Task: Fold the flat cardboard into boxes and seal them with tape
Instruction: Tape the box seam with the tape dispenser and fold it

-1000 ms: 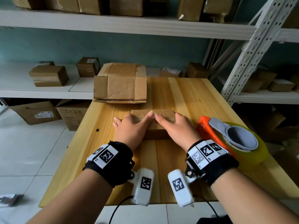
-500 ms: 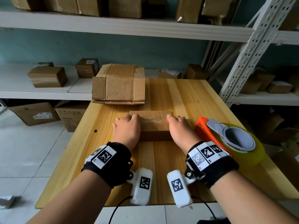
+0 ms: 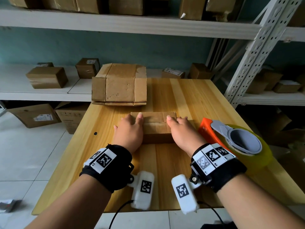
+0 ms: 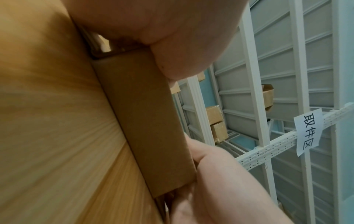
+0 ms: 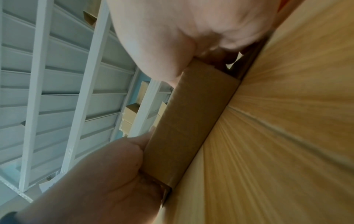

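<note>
A small brown cardboard box (image 3: 156, 128) lies on the wooden table (image 3: 194, 96) in front of me, its top flaps folded down. My left hand (image 3: 130, 129) holds its left end, thumb on the top and fingers wrapped down the side. My right hand (image 3: 181, 131) holds the right end the same way. The left wrist view shows the box's front wall (image 4: 145, 121) between both hands, and the right wrist view shows the box (image 5: 191, 121) too. A stack of flat cardboard (image 3: 119, 86) lies at the table's far edge.
An orange tape dispenser (image 3: 234, 139) with a yellowish roll sits on the table just right of my right wrist. White metal shelving (image 3: 257, 52) with small boxes stands behind and to the right. More cartons sit on the floor at the left.
Both hands have slid apart from the middle of the box top, where the fingertips met, out to the box's left and right ends.
</note>
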A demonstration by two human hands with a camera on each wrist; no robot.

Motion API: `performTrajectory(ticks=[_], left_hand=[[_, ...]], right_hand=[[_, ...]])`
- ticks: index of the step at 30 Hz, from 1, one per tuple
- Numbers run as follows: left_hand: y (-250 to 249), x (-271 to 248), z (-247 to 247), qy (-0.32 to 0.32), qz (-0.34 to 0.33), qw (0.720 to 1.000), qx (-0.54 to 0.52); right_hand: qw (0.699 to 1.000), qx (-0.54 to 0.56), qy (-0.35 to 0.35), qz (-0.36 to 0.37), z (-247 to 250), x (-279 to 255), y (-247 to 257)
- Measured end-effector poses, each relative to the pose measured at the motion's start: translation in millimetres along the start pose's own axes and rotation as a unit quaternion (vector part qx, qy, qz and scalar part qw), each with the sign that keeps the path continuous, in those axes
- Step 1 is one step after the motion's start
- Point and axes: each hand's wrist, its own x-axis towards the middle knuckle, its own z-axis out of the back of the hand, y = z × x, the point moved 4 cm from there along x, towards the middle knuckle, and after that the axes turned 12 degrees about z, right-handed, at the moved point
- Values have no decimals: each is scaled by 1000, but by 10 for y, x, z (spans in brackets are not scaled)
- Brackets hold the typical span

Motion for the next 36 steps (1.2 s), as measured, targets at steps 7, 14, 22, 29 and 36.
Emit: performTrajectory(ticks=[7, 14, 22, 29, 36], left_hand=[[-218, -183, 70, 0, -49, 998, -32], [-279, -205, 108, 20, -39, 996, -73], [-291, -187, 112, 64, 46, 990, -115], [-312, -232, 160, 53, 12, 989, -135], [-364, -398, 273, 32, -26, 986, -159]], right_hand=[[1000, 21, -13, 16, 121, -54, 16], [992, 78, -84, 49, 126, -45, 19], [986, 139, -85, 33, 98, -44, 66], [966, 225, -127, 27, 145, -1, 64], [956, 240, -161, 41, 248, -147, 126]])
